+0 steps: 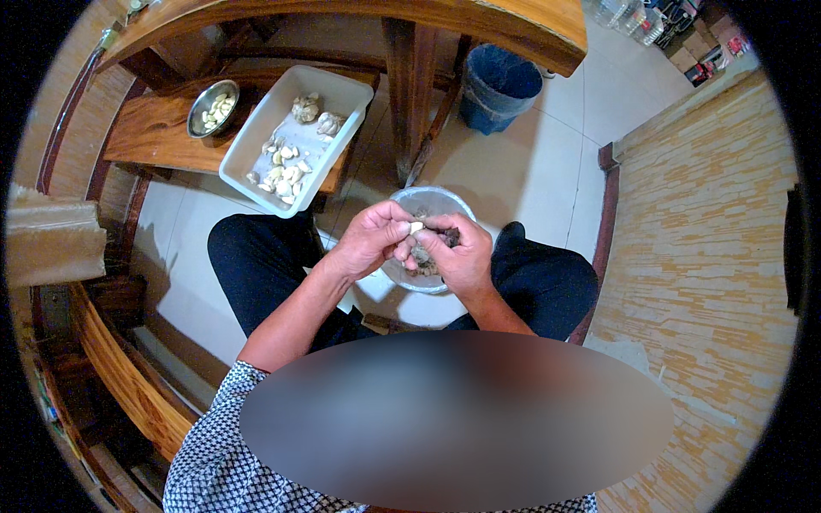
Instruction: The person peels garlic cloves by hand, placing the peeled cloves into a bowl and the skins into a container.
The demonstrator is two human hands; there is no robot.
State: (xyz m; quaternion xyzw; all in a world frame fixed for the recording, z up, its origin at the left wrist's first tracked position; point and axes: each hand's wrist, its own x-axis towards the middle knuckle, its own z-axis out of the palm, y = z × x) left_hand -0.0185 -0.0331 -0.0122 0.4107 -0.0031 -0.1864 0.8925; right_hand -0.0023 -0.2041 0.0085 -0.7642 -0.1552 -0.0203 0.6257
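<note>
A pale garlic clove [416,228] is pinched between the fingertips of my left hand [375,239] and my right hand [464,258]. Both hands are closed and meet above a round, light-coloured bucket [442,198] between my knees. Dry skins and greyish scraps [422,259] lie inside it, partly hidden by my fingers. Ahead and to the left, a white plastic tub [237,164] holds whole garlic bulbs [305,108] and several loose cloves [285,177]. Peeled cloves [221,109] sit in a small metal bowl [196,120] beside the tub.
The tub and bowl rest on a wooden bench [137,141] under a wooden table [505,24]. A blue lined bin [493,98] stands on the tiled floor [547,162] beyond the bucket. A patterned wall [693,256] runs along the right, and wooden furniture [128,359] fills the left.
</note>
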